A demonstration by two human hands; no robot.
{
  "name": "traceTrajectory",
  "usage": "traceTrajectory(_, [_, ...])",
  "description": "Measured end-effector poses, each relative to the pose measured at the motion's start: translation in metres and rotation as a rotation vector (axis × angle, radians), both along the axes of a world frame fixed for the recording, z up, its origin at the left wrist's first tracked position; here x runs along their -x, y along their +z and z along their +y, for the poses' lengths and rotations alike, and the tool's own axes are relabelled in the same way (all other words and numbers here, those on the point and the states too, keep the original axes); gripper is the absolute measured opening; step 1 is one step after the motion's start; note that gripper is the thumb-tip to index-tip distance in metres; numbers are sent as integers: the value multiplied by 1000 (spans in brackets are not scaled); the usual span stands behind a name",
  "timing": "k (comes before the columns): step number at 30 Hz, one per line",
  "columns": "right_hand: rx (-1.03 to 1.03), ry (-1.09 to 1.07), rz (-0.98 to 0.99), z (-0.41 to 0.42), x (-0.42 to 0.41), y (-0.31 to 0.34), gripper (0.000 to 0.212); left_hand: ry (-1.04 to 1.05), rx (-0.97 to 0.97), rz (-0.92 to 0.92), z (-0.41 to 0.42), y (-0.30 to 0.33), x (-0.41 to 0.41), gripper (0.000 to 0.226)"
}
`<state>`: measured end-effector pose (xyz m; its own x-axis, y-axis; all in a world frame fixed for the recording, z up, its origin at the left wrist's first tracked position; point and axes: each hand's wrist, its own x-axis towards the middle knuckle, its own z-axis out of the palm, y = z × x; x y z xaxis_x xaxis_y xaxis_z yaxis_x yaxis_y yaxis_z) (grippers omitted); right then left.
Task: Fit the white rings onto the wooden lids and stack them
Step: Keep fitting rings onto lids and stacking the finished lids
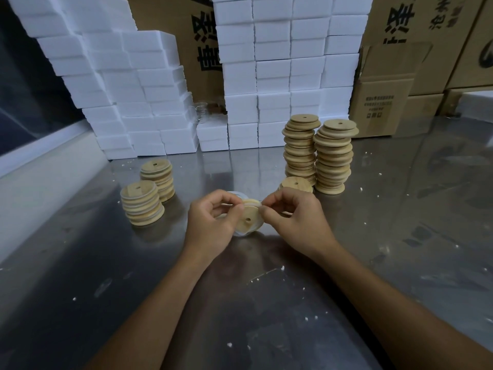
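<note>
I see both hands gripping one lid between them: left hand, right hand pinching its ring; stacks beyond.

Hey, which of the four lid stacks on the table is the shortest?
The front left stack, nearest the left hand. Its top sits lower than the stack behind it, and both right stacks are far taller.

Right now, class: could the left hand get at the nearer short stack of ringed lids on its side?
Probably yes. Bare steel table lies between the left hand and that stack, but its grip is busy with the lid.
</note>
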<state>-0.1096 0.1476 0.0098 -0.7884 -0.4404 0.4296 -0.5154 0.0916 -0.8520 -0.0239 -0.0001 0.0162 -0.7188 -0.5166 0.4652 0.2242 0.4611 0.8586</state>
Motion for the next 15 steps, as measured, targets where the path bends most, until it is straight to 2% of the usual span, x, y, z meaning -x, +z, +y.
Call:
traceTrajectory(8, [-46,77,3,2,3,1,5,5,-9,14,-1,2,0,24])
traceTrajectory(11, [-83,67,13,2,3,1,13,17,-20,30,1,2,-1,10])
traceTrajectory(15, [-101,61,40,2,3,0,16,38,146,16,-3,1,-1,19])
